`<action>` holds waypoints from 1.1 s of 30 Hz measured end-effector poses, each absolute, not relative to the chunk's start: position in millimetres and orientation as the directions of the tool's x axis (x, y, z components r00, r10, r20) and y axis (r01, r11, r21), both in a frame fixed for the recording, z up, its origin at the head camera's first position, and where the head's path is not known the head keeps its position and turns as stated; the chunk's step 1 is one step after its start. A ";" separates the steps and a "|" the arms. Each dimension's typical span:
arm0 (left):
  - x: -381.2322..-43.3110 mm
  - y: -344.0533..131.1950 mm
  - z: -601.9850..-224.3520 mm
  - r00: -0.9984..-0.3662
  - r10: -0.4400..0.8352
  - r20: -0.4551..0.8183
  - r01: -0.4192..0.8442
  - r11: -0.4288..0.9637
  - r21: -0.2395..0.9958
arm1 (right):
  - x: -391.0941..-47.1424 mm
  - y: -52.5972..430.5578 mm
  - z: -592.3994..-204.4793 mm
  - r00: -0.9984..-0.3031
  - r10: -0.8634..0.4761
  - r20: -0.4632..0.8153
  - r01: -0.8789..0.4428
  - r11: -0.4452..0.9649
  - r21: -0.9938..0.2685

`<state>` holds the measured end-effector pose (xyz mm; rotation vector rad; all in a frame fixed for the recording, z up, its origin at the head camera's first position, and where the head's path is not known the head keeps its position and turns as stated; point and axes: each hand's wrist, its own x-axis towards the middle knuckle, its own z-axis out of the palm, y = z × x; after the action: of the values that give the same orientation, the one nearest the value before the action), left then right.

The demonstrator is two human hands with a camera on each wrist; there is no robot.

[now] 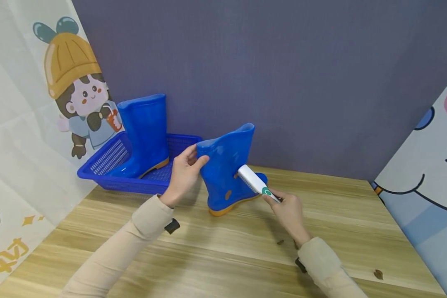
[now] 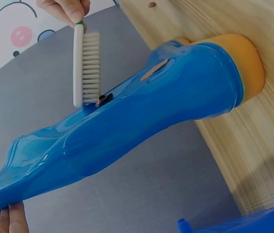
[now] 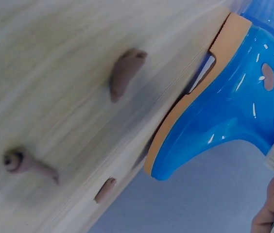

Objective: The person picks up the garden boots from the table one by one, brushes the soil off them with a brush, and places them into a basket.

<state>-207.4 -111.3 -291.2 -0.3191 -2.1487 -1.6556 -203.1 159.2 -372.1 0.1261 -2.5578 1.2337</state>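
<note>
A blue rain boot [image 1: 223, 161] with an orange sole stands on the wooden table, its toe pointing right and away. At the top edge of its shaft, my left hand [image 1: 183, 173] grips the boot between thumb and fingers. My right hand [image 1: 288, 210] holds a white brush [image 1: 250, 177] by its green-marked handle. The bristles [image 2: 91, 68] touch the boot's side beside a curled brown flake [image 2: 107, 99]. Lower on the boot sits another brown patch [image 1: 228, 195], flat against the surface. The inside of the boot is mostly hidden.
A second blue boot [image 1: 147, 128] stands in a blue plastic basket [image 1: 124, 185] at the left. Curled brown bits [image 3: 127, 73] lie on the table [image 1: 208, 256], one near its right side [image 1: 378, 274]. A grey panel [image 1: 283, 82] rises behind.
</note>
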 end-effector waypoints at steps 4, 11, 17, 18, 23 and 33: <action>-207.8 -110.7 -290.7 -0.887 -0.070 0.457 0.424 0.273 0.864 | -204.0 154.0 -368.0 -0.944 0.056 0.325 -0.219 0.629 -0.746; -206.6 -109.1 -289.0 -0.887 -0.062 0.458 0.426 0.274 0.862 | -205.9 143.9 -358.1 -0.920 0.050 0.390 -0.279 0.615 -0.738; -206.2 -108.4 -289.8 -0.891 -0.061 0.450 0.419 0.276 0.865 | -206.3 134.2 -355.8 -0.872 0.100 0.479 -0.353 0.550 -0.757; -206.3 -108.3 -290.0 -0.890 -0.061 0.451 0.419 0.278 0.865 | -206.0 133.0 -356.3 -0.863 0.112 0.493 -0.366 0.535 -0.762; -206.5 -107.8 -291.1 -0.884 -0.059 0.463 0.432 0.271 0.860 | -205.2 130.2 -359.2 -0.821 0.141 0.553 -0.432 0.480 -0.764; -208.5 -108.9 -290.0 -0.887 -0.064 0.458 0.427 0.267 0.864 | -208.2 139.5 -372.8 -0.793 -0.003 0.609 -0.471 0.637 -0.610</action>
<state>-208.5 -108.9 -290.0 -0.3283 -2.1409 -1.6533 -208.2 139.5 -372.8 0.3688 -2.2857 1.0751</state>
